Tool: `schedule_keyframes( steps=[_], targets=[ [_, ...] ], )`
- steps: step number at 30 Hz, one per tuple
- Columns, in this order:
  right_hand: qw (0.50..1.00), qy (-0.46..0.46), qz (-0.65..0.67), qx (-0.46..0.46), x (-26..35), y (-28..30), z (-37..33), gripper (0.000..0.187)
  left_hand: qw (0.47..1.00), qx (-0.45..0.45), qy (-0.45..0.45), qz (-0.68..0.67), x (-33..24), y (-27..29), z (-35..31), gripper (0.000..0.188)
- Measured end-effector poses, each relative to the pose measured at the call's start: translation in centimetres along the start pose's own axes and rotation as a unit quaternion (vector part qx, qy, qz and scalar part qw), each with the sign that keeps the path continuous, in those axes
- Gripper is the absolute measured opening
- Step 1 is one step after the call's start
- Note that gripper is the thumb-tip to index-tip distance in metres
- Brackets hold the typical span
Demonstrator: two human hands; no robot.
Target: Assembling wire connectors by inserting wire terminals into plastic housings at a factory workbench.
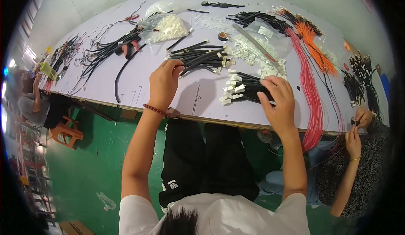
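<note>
My left hand (167, 78) is at the left ends of a pile of short black sleeved cables (204, 58) with white connectors. Its thumb and fingers are pinched together, and what they hold is hidden. Nearer the table's front edge lies a second bundle of black cables (252, 85), its white connectors (231, 92) pointing left. Over the right end of that bundle is my right hand (279, 102), thumb and fingers apart and curved, with no cable visibly gripped.
Loose white connectors (247, 49) lie behind the bundles, a metal ruler (259, 45) across them. Tape (222, 36), a bag of white parts (171, 27) and red-handled pliers (126, 49) lie further back. Pink wires (310, 104) hang over the edge at right, near a co-worker's hands (356, 129).
</note>
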State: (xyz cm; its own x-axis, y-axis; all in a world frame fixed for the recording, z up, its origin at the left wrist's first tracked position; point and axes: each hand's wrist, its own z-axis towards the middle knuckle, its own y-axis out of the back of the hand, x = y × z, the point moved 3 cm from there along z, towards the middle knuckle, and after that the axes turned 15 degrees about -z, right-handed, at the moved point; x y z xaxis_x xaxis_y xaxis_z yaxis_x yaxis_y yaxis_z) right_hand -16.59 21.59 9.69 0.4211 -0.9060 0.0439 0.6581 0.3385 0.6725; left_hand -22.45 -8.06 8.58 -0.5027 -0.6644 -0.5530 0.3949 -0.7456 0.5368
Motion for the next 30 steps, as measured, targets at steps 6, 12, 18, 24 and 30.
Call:
schedule_keyframes(
  steps=[6, 12, 18, 24, 30],
  targets=[
    [0.993, 0.098, 0.018, -0.064, 7.1, 2.9, 2.1, 0.034, 0.988, 0.038, -0.078, -0.128, -5.8, 0.1, -4.7, 0.012],
    [0.976, 0.044, 0.07, 0.203, 10.9, 2.1, -7.9, 0.035, 0.96, 0.141, -0.048, -0.239, -9.2, -1.0, -14.3, 0.021],
    [0.891, -0.251, 0.295, 0.236, 10.3, 0.9, -14.2, 0.017, 0.762, 0.151, 0.341, -0.53, -7.0, -3.1, -19.9, 0.034],
    [0.863, -0.288, 0.356, 0.215, 10.6, 1.0, -14.7, 0.015, 0.671, 0.101, 0.381, -0.628, -7.6, -3.6, -20.6, 0.031],
    [0.839, -0.292, 0.394, 0.237, 11.1, 1.7, -15.8, 0.013, 0.662, 0.091, 0.396, -0.63, -8.4, -3.1, -21.8, 0.021]
  ],
)
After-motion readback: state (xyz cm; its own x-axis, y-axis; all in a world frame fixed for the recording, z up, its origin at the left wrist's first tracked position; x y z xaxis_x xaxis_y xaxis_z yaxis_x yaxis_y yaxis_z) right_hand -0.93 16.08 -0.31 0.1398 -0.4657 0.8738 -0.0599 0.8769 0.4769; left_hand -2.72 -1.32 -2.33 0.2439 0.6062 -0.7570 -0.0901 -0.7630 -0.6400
